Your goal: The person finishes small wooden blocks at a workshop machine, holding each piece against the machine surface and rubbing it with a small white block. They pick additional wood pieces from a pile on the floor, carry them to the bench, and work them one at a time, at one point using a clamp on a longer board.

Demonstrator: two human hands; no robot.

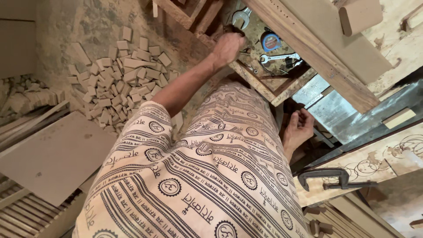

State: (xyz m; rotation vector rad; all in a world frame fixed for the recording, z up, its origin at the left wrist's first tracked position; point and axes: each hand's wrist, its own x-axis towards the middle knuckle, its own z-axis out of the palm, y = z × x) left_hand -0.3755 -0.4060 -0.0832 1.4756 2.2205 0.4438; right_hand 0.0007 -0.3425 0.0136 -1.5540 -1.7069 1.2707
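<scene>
Wood nearly everywhere: pale, dusty, rough-sawn. Far and left, a loose heap of small cut blocks (123, 75), square-edged and tumbled on a sawdust floor. Nearer on the left, a flat, smooth brown board (53, 154) with clean straight edges, lying over slats. Little open floor between heap and board.

Far centre, a low tool shelf (257, 83) with a speckled chipboard bottom and raised timber rim, boxed in tightly by a long plank (308, 48) running diagonally along its right side. On it, a steel spanner (240, 17) at the far end, a round blue and red tape measure (270, 42), and a shiny adjustable wrench (280, 57) just beside the tape.

Left hand (227, 46) stretched out on a bare arm to the shelf's far left edge, fingers closed into a fist, knuckles up, against a small dark thing (234, 31) just near of the spanner. Cannot tell whether the dark thing is gripped or merely touched.

Right hand (299, 125) held near, close to the patterned cream cloth (207, 176), palm turned up, fingers loosely curled and half open, nothing seen in them. Cramped there: dull grey sheet metal (335, 110) just to the right, dark gap below.

Near right, a black iron C-clamp (328, 178) lying on a scribbled wooden benchtop (379, 163), well apart from both hands.
</scene>
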